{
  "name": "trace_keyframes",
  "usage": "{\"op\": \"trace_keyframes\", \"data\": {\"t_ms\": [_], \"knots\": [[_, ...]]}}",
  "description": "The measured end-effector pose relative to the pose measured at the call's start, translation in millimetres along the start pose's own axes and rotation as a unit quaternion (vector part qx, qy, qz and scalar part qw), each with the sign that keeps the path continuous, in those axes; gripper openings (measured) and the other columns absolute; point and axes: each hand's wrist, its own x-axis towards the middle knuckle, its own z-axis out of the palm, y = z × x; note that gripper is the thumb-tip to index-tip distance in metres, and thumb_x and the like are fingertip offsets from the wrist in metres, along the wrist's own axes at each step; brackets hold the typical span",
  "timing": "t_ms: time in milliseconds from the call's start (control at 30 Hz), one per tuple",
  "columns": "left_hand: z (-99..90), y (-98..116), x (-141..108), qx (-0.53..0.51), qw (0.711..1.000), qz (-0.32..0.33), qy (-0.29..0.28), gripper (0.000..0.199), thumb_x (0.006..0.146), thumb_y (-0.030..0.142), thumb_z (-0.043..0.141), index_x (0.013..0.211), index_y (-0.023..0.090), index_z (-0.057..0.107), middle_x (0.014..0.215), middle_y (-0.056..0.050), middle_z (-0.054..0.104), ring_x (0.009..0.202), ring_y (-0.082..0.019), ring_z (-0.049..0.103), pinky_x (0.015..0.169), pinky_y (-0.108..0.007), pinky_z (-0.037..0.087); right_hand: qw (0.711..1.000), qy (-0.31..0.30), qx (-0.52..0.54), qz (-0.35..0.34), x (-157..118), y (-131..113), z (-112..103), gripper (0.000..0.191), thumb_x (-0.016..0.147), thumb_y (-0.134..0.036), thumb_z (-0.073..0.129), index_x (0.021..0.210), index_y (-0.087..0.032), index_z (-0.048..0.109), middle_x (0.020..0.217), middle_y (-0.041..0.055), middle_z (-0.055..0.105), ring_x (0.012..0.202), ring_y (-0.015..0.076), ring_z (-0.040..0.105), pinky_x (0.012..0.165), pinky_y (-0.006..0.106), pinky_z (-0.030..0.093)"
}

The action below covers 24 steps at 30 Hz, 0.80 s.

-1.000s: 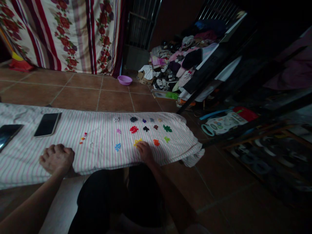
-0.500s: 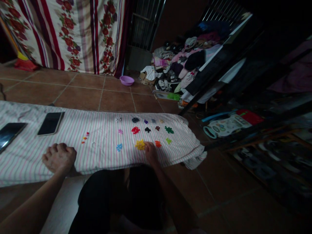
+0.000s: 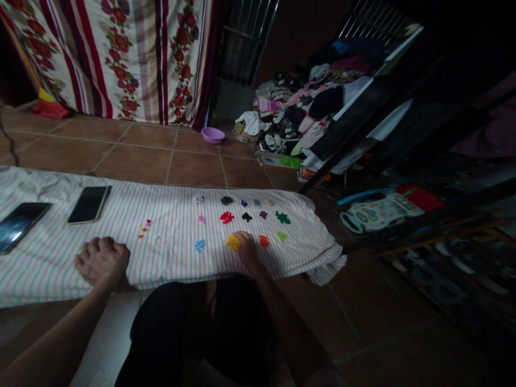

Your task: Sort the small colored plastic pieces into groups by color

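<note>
My right hand (image 3: 247, 250) is at the right edge of a pile of small yellow pieces (image 3: 233, 243), its fingertips drawn together against them. Whether a piece is between those fingers is too small to see. On the striped cloth to the left, my left hand (image 3: 102, 260) rests with its fingers curled in. Near it lies a short slanting row of red, orange and yellow pieces (image 3: 144, 229). Around the yellow pile are separate little heaps: light blue (image 3: 199, 245), red (image 3: 227, 217), orange (image 3: 264, 241), lime green (image 3: 281, 236), dark green (image 3: 282, 217) and black (image 3: 246, 216).
Two phones lie at the left of the cloth, one dark phone (image 3: 89, 205) and another phone (image 3: 22, 226) nearer the edge. More small heaps line the cloth's far side. On the tiled floor beyond are a purple basin (image 3: 213, 135) and a clothes pile (image 3: 298, 105).
The view has shifted slightly, so everything sits a little further right. My right hand stays at the yellow pile, its fingers a bit more over it. My left hand keeps its place on the cloth.
</note>
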Motion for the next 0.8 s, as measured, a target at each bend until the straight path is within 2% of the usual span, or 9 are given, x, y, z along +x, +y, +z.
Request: {"op": "trace_keyframes", "data": {"t_ms": [167,333,433,533,800], "knots": [[-0.5,0.0,0.0,0.003,1.000,-0.008,-0.012,0.042,0.085,0.030,0.030,0.108,0.011,0.060,0.113,-0.020,0.058,0.116,-0.032,0.047,0.095,-0.049,0.031,0.999,-0.008,-0.002,-0.045,5.8,-12.7,-6.6,0.037,0.080,-0.007,0.045,0.106,-0.020,0.067,0.108,0.0093,0.067,0.100,0.0237,0.056,0.091,0.041,0.046],[0.8,-0.8,0.1,0.001,1.000,-0.016,-0.007,0.040,0.087,0.030,0.030,0.107,0.013,0.060,0.115,-0.018,0.058,0.120,-0.031,0.046,0.097,-0.048,0.030,0.992,-0.051,-0.015,-0.112,15.6,-25.7,-2.8,0.025,0.088,-0.018,0.047,0.101,-0.020,0.069,0.108,0.0081,0.067,0.103,0.0225,0.055,0.092,0.040,0.044],[3.3,-2.5,-0.1,0.004,1.000,-0.009,0.004,0.039,0.086,0.028,0.031,0.107,0.011,0.060,0.113,-0.019,0.058,0.118,-0.031,0.047,0.096,-0.048,0.031,0.992,-0.068,-0.024,-0.102,16.0,-24.2,-1.2,0.021,0.089,-0.020,0.049,0.093,-0.021,0.069,0.101,0.0067,0.069,0.097,0.0215,0.057,0.088,0.038,0.045],[5.8,-4.7,0.1,0.005,1.000,0.000,0.007,0.037,0.085,0.026,0.035,0.108,0.010,0.059,0.114,-0.020,0.058,0.117,-0.033,0.047,0.095,-0.050,0.031,0.993,-0.057,-0.013,-0.102,12.1,-18.9,-4.7,0.018,0.089,-0.021,0.051,0.090,-0.020,0.069,0.098,0.0067,0.069,0.095,0.0214,0.058,0.087,0.038,0.045],[10.0,-7.7,-0.7,-0.005,1.000,0.001,0.004,0.037,0.082,0.024,0.039,0.109,0.010,0.060,0.117,-0.021,0.057,0.119,-0.033,0.046,0.097,-0.050,0.030,0.987,-0.042,-0.008,-0.152,-3.3,-13.7,-7.1,0.016,0.089,-0.022,0.056,0.096,-0.024,0.071,0.108,0.0042,0.069,0.109,0.0242,0.053,0.095,0.045,0.044]]}}
